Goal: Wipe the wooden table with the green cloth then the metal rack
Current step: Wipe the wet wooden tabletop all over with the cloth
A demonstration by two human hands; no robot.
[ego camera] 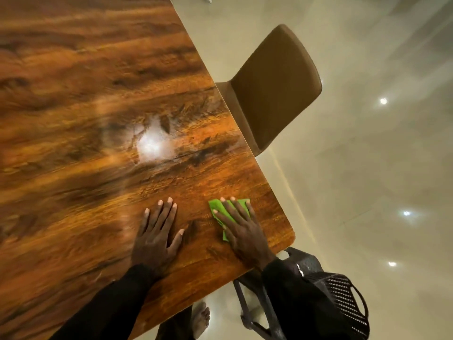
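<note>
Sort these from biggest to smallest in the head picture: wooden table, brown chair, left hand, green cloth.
1. wooden table, biggest by far
2. brown chair
3. left hand
4. green cloth, going by what shows; the right hand covers part of it, so hand versus cloth is unsure

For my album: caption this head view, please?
Right hand presses green cloth on wooden table, left hand flat beside.

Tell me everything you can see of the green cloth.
The green cloth is bright, thin-looking fabric, lying flat on the wooden table close to its corner. The right hand presses on it with straight, spread fingers and hides much of it; green shows between and beside the fingers.
</note>
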